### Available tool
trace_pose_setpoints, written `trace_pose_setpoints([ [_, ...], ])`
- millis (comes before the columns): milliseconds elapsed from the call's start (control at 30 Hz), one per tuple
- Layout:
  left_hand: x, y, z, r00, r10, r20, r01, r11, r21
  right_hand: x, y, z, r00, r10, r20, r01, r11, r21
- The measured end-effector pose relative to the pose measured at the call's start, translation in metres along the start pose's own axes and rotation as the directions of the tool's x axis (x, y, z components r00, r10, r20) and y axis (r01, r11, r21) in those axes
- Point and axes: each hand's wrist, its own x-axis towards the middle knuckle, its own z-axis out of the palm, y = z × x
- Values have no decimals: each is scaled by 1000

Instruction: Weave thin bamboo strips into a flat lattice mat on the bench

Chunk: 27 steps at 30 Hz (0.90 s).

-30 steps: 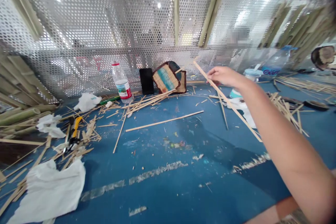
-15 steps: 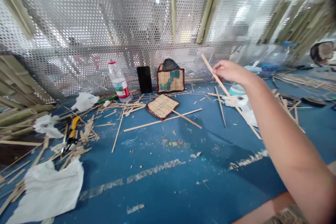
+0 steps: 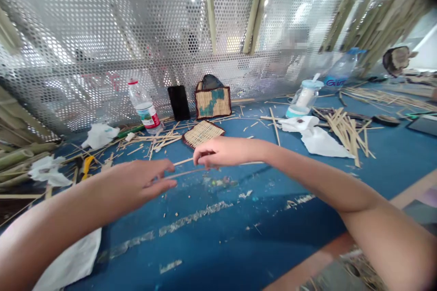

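My right hand (image 3: 221,151) is in the middle, just in front of a small woven bamboo mat (image 3: 204,133) with a dark edging. Its fingers are curled down in a pinch on a thin bamboo strip (image 3: 187,173), seen edge-on and partly hidden. To the left, my left hand (image 3: 155,181) reaches in with thumb and fingers apart around the strip's other end, not closed on it. Behind the mat stands a woven panel (image 3: 213,102) with a teal pattern and a dark rim.
Along the perforated metal screen (image 3: 153,32) stand a red-capped bottle (image 3: 146,116), a black phone (image 3: 179,102) and a lidded cup (image 3: 302,100). Bamboo strips (image 3: 344,132) lie in a pile at right. White tissues (image 3: 314,134) and a yellow-handled tool (image 3: 88,167) are scattered about.
My right hand has come down and left from the back right, bringing the bamboo strip in front of the mat. My left hand has entered from the left. The view has shifted right.
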Motion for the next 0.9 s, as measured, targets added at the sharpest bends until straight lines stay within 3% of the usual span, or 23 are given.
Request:
trace_pose_setpoints([
  [33,2,-11,4,990,-14,144,19,999,-36,4,13,-1,998,56,-25,-58,994,-88],
  [100,9,-31,8,965,-49,259,66,996,-57,10,39,-4,971,185,-151,-223,929,-296],
  [200,21,-54,12,973,-109,203,118,992,-33,12,71,-11,914,293,-281,-391,820,-418],
  [400,34,-79,25,960,-109,257,122,992,-32,13,86,-15,905,360,-227,-425,783,-454],
  [467,39,-81,33,959,-119,257,127,992,-17,14,85,-14,891,315,-327,-440,777,-450],
  [567,46,-81,47,965,-93,246,87,996,34,11,86,-24,800,259,-542,-528,734,-428],
  [633,49,-79,59,973,-66,219,40,992,122,6,90,-43,729,250,-638,-589,704,-397],
  [733,50,-72,77,984,-63,168,20,970,244,0,105,-87,658,238,-714,-626,700,-344],
  [900,46,-60,91,993,-54,101,21,954,300,9,148,-154,649,239,-722,-585,763,-273],
])
